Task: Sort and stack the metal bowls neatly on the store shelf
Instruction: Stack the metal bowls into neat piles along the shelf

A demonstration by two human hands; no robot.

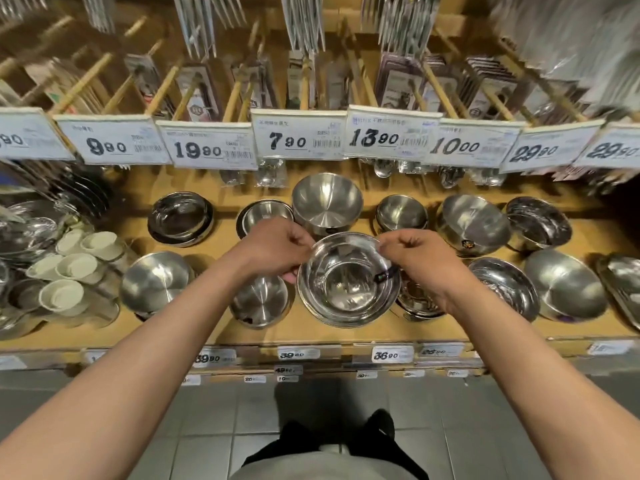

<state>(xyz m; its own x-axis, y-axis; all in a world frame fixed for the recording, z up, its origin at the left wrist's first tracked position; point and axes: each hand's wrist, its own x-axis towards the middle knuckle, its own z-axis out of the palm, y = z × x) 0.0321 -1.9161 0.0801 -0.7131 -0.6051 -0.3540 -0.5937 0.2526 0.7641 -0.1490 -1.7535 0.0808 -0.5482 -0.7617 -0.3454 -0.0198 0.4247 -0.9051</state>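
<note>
Both arms outstretched — left hand (277, 249), right hand (414, 256) (seemingly pinching), fingers curled.

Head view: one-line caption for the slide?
Both hands, left hand and right hand, grip the rim of a steel bowl above the shelf.

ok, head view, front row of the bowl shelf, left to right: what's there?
White cups → tilted bowl → small bowl → held bowl, left hand and right hand pinching its rim → patterned bowl → large tilted bowl.
</note>
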